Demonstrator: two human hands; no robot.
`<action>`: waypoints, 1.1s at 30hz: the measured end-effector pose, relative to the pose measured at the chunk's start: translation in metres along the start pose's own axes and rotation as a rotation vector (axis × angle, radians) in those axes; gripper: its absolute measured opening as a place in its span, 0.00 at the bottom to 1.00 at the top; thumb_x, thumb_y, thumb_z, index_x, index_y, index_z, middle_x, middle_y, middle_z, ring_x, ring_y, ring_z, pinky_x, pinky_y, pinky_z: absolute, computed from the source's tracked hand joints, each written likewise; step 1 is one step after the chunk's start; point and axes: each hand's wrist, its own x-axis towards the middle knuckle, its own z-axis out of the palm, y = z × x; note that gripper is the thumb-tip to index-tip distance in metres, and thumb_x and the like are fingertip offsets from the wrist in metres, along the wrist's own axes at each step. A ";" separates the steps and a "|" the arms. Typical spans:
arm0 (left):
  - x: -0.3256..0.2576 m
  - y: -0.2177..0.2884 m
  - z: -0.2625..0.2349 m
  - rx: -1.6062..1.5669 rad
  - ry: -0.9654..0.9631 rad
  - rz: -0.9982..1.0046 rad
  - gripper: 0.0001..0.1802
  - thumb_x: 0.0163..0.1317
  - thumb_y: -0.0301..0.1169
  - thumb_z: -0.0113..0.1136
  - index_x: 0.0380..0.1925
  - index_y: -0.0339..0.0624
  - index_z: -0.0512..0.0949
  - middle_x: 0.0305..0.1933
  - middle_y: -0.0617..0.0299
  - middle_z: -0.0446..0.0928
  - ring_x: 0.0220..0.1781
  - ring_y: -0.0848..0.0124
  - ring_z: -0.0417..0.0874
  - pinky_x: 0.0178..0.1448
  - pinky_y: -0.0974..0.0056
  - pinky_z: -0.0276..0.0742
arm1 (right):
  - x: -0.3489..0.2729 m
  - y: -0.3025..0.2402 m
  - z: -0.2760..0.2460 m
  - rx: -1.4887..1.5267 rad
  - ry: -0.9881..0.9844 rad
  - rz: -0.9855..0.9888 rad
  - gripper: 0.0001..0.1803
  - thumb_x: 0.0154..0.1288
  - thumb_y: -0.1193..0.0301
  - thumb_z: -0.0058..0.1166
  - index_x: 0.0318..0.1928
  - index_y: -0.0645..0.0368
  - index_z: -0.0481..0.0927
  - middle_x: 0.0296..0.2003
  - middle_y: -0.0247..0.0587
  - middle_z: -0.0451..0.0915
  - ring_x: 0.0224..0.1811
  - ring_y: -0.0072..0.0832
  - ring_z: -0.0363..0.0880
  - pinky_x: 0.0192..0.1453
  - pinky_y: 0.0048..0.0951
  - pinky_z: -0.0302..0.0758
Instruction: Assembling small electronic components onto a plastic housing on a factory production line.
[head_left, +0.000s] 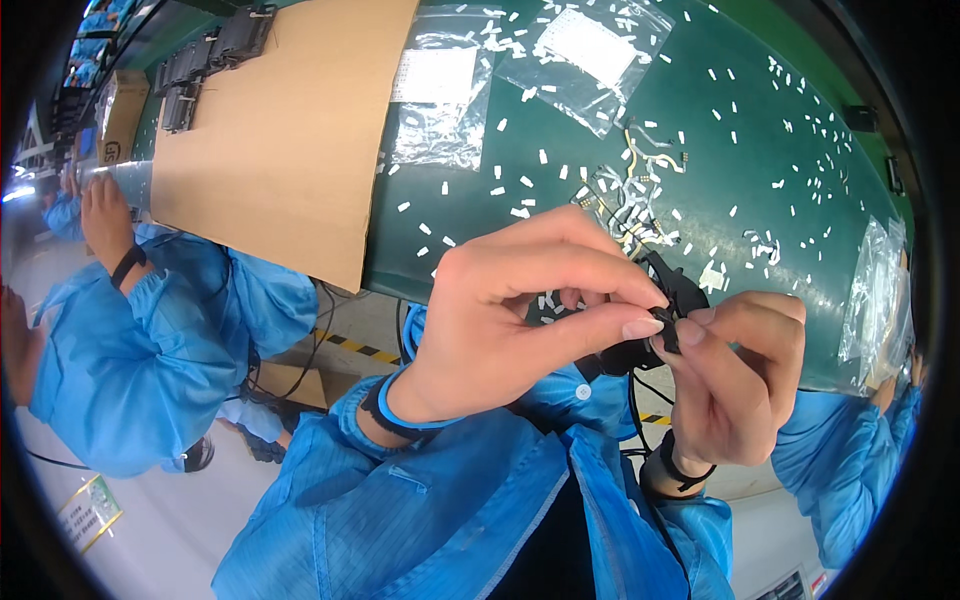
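My left hand [500, 320] pinches a small, black, plastic-looking piece [668, 332] between thumb and index fingertips; my right hand [738, 385], fingers curled, pinches its right side. A larger, rounded black part [690, 288] shows just beyond my fingertips.

An assembly workshop, seemingly in a factory; people in matching blue smocks [130, 370] are ranged along a long green workbench [825, 320]; small white pieces [543, 157], short wires [630, 200] and clear plastic bags [440, 140] lie scattered across it; yellow-and-black striped tape [355, 346] runs underfoot
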 end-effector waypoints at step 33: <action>-0.012 -0.001 -0.010 0.851 0.013 0.776 0.15 0.45 0.18 0.71 0.36 0.30 0.85 0.39 0.42 0.85 0.39 0.54 0.90 0.36 0.63 0.85 | 0.029 -0.028 0.007 0.095 -0.106 0.290 0.13 0.47 0.87 0.65 0.35 0.64 0.82 0.27 0.38 0.80 0.25 0.32 0.75 0.29 0.29 0.69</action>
